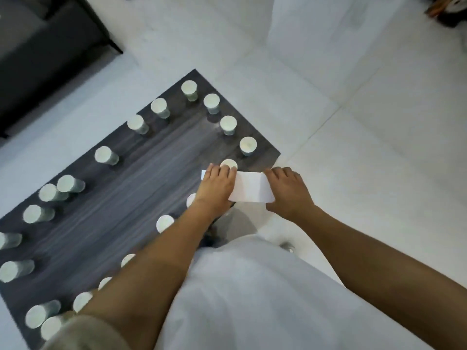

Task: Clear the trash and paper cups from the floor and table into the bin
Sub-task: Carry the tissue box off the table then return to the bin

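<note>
A white sheet of paper (251, 186) is stretched between my two hands above the near right corner of the dark table (141, 173). My left hand (216, 186) grips its left end and my right hand (288, 190) grips its right end. Several white paper cups stand upside down around the table's edge, such as one cup (248, 145) near the right corner and another cup (106, 155) on the far side. One cup (228, 164) is partly hidden behind my left hand's fingers. No bin is in view.
A dark sofa (48, 54) stands at the top left. White tiled floor (353, 122) surrounds the table. Some dark clutter (447, 11) lies in the top right corner. A small metallic object (286, 246) sits on the floor by my white shirt.
</note>
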### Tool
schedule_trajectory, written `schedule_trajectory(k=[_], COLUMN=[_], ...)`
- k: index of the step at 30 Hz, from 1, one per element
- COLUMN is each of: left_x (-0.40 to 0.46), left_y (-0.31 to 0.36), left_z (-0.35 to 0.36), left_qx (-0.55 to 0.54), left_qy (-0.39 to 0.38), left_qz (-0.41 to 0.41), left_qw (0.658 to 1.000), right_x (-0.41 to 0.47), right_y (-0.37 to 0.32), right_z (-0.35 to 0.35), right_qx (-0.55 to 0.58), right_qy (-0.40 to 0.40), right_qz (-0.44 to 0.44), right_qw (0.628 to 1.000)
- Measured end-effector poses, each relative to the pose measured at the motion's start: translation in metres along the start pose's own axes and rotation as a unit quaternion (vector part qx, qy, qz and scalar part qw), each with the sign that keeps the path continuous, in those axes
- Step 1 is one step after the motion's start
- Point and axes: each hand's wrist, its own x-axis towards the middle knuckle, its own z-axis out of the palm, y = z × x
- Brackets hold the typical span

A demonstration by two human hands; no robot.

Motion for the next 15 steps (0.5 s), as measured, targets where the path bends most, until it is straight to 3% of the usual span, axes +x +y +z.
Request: schedule_trajectory(k=[8,15], left_x=[0.085,0.162], left_y=[0.245,0.395], left_z=[-0.068,-0.106], left_qx=[0.057,0.118], left_qy=[0.041,0.032], left_qz=[0.173,0.333], left_qw=[0.982,0.935], right_x=[-0.154,-0.239], right_y=[0.207,0.33], right_z=[-0.032,-0.03], right_qx=[0.058,0.146], right_qy=[0.026,0.066], right_qz=[0.186,0.316], right_qw=[0.98,0.935])
